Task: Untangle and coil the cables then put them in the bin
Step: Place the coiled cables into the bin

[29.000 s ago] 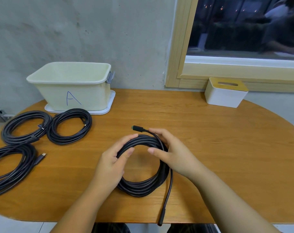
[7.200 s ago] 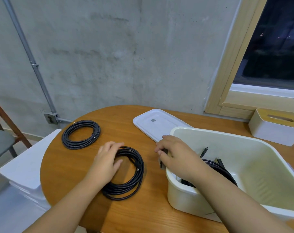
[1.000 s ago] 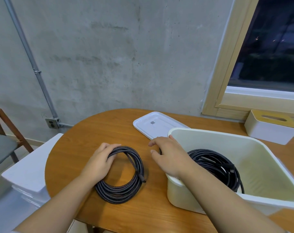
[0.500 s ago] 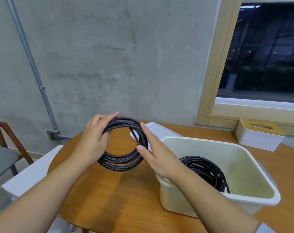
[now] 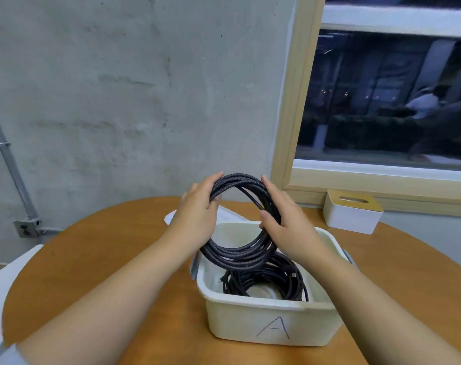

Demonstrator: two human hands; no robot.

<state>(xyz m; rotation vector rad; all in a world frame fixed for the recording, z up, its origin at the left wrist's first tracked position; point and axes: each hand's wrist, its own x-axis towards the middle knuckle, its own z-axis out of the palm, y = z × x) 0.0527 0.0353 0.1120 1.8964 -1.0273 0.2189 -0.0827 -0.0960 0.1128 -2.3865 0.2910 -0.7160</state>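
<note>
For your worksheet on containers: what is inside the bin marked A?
Black coiled cables lie on the bin's floor. The held coil and near wall hide part of them, so their count is unclear.

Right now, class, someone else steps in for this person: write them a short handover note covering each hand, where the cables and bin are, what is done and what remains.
Left hand: grips the left side of the braided coil.
Right hand: holds the coil's right side, fingers along it.
The coil is held tilted, off the table, above the bin marked A, its lower loops dipping just inside the rim.
Done: other black coiled cables already lie in the bin.
Left: lower this coil onto them and let go. No other loose cable shows on the table.
</note>
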